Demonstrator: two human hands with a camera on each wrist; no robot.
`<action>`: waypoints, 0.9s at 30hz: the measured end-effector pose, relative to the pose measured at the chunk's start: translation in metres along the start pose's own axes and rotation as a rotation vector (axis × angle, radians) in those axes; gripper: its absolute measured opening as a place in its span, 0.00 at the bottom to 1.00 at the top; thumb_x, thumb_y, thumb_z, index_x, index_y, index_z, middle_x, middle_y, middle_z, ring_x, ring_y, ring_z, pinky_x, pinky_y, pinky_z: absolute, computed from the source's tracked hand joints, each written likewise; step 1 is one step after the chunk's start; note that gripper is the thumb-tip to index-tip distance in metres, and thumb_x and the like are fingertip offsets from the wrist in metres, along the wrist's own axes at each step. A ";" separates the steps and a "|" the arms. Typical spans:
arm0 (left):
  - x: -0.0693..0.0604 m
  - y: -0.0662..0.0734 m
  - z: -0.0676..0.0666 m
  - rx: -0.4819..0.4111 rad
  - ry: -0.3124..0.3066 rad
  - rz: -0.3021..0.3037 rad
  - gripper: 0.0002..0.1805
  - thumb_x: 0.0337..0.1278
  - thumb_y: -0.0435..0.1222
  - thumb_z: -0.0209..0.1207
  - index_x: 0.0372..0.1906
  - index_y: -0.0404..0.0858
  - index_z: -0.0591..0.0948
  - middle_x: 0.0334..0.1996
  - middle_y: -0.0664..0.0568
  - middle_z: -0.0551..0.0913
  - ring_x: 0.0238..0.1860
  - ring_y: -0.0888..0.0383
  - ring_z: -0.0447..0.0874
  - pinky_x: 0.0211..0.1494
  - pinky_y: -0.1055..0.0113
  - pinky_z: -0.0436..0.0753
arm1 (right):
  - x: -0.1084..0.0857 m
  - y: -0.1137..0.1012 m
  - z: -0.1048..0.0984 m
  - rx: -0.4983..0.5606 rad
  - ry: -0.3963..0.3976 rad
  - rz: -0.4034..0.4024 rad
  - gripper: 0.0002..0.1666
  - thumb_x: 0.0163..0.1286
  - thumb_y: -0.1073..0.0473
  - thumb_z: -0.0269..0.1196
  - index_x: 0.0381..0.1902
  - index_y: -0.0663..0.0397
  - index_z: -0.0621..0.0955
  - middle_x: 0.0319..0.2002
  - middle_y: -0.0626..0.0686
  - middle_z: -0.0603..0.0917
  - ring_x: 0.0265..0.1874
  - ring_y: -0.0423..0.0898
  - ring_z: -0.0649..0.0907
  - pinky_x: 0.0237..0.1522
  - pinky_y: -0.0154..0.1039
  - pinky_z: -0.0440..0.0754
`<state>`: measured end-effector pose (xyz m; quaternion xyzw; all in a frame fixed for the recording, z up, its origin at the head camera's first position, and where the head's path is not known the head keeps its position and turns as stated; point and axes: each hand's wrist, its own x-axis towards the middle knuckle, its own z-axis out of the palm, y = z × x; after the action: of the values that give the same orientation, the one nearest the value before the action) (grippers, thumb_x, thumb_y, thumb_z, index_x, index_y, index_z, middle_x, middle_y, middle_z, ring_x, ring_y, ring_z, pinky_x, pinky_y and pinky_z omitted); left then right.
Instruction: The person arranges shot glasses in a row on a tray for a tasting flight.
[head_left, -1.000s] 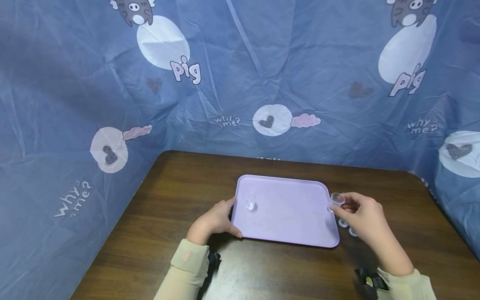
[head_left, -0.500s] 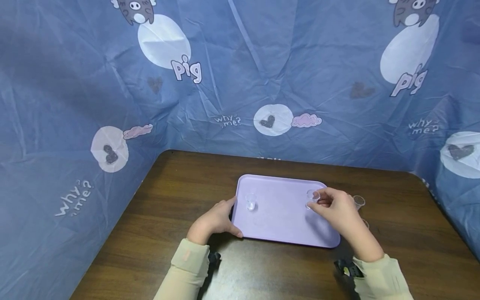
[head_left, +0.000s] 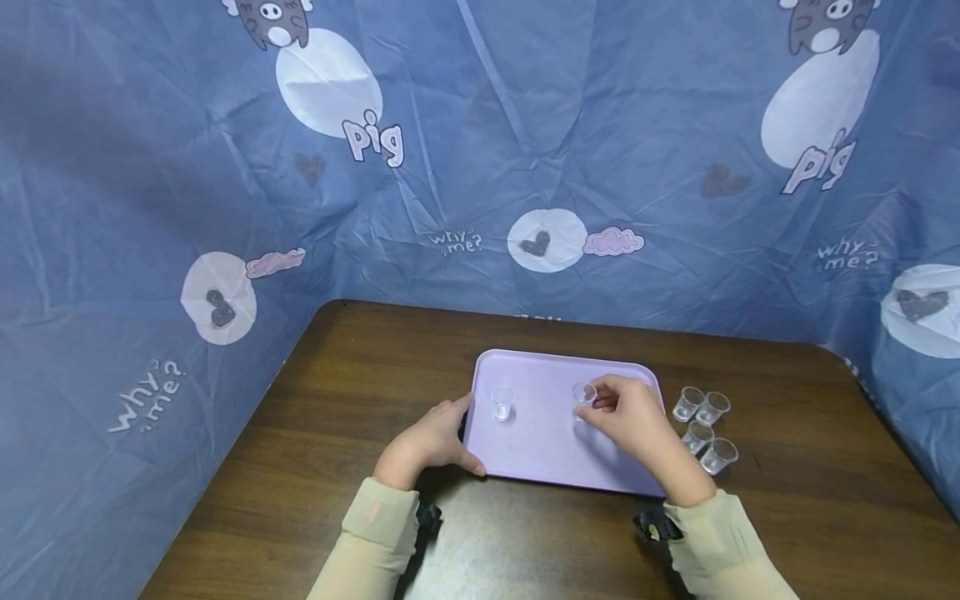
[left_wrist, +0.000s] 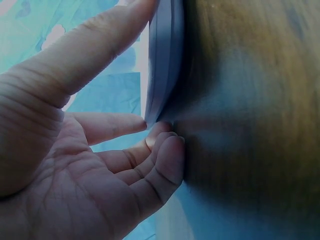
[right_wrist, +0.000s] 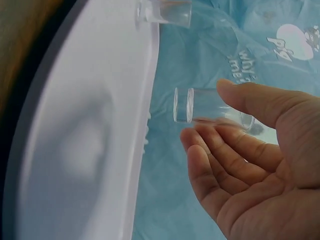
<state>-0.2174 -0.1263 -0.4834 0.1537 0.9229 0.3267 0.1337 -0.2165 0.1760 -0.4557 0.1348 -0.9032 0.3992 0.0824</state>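
Four clear cups (head_left: 719, 457) stand on the brown tabletop (head_left: 300, 450) just right of a lilac tray (head_left: 540, 437); only the head view shows this group. In that view the right hand (head_left: 637, 415) pinches another clear cup, the held cup (right_wrist: 204, 104), between thumb and fingers above the middle of the tray. From overhead it is hard to say whether its base touches, but the right wrist view settles it: the thick base faces the tray with a gap between them. That view also catches the standing cup (head_left: 502, 404), upright on the tray near its left end in the head view.

The left hand (head_left: 429, 442) is spread at the tray's left end, thumb and forefinger against the rim. The left wrist view adds what the head view hides: the other fingers bend beneath, their tips at the tabletop beside the tray's underside. Behind everything hangs a blue printed cloth (head_left: 442, 183).
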 end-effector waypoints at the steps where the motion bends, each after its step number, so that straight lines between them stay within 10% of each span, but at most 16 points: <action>1: 0.000 0.000 0.000 -0.001 -0.001 0.000 0.66 0.25 0.40 0.87 0.77 0.32 0.63 0.59 0.33 0.76 0.61 0.40 0.71 0.64 0.47 0.71 | 0.001 0.000 0.003 0.010 -0.004 -0.005 0.12 0.56 0.66 0.77 0.36 0.64 0.85 0.28 0.51 0.86 0.28 0.45 0.85 0.33 0.39 0.83; 27: 0.000 0.001 0.000 0.012 -0.006 -0.008 0.65 0.26 0.41 0.87 0.77 0.31 0.63 0.59 0.32 0.75 0.62 0.39 0.71 0.64 0.47 0.71 | 0.021 -0.010 0.054 0.095 -0.081 0.053 0.12 0.54 0.66 0.77 0.34 0.62 0.84 0.28 0.49 0.85 0.30 0.45 0.85 0.37 0.41 0.84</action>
<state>-0.2168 -0.1256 -0.4822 0.1519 0.9250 0.3202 0.1368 -0.2352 0.1257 -0.4791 0.1308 -0.8891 0.4377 0.0285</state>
